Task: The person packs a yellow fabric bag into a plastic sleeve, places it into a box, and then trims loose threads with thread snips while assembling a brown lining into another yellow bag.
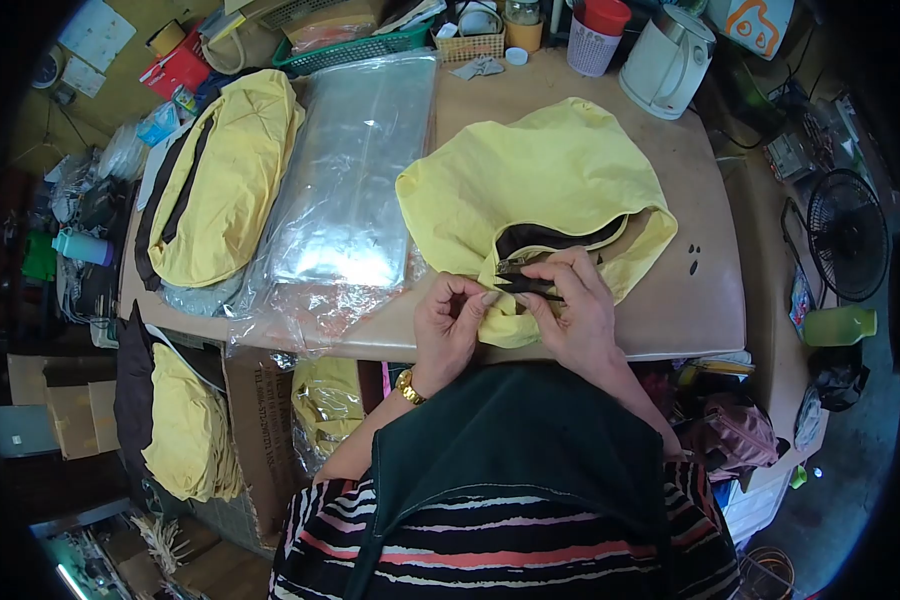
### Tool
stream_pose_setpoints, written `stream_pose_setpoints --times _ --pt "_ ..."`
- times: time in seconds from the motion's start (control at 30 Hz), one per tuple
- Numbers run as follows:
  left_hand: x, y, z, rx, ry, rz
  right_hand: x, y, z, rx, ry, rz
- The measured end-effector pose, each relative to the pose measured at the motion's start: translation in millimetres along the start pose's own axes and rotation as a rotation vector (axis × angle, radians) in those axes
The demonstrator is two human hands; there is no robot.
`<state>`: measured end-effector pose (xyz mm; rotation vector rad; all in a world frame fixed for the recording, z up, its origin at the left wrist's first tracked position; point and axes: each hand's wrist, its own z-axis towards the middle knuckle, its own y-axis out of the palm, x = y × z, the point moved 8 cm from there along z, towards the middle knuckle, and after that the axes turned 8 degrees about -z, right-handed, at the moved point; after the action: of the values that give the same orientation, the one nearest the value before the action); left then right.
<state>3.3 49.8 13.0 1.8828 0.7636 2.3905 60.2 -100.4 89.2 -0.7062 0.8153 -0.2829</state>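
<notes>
A yellow cloth bag [540, 170] with a dark lining lies on the table in front of me, its opening towards me. My left hand [450, 325] is closed, pinching the near edge of the bag between thumb and fingers. In my right hand [575, 310] is a pair of black thread snips [526, 284], the fingers wrapped round it. The tips of the snips point left, close to the fabric by my left fingertips. Whether the blades touch a thread is too small to make out.
Left of the bag lies a stack of clear plastic sleeves [355, 170], then more folded yellow bags [230, 180]. A white kettle [667, 65], a lilac cup [592, 50] and a green basket [355, 48] line the back. Small dark pieces [693, 262] lie at right.
</notes>
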Motion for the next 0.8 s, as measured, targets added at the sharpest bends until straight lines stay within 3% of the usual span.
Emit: stream_pose_setpoints --times 0.23,0.33,0.4,0.57,0.63,0.8 --pt "1.9 2.6 -0.8 -0.031 0.022 0.058 -2.1 5.5 -9.5 0.047 -0.085 -0.049" --pt "-9.2 -2.0 -2.9 -0.047 -0.058 0.002 11.8 12.6 -10.1 0.021 0.036 0.138" --pt "-5.7 2.9 -0.5 -0.031 -0.057 -0.087 30.1 16.7 -3.9 0.056 0.253 0.443" --pt "0.1 9.3 1.2 -0.03 -0.055 -0.168 5.4 12.0 12.7 -0.028 0.143 0.426" --pt "3.1 12.0 0.4 -0.04 -0.039 -0.125 3.8 23.9 12.3 -0.105 -0.046 0.155" --pt "-2.4 10.9 0.2 -0.032 -0.075 -0.125 -6.2 24.3 20.3 -0.126 -0.04 -0.018"
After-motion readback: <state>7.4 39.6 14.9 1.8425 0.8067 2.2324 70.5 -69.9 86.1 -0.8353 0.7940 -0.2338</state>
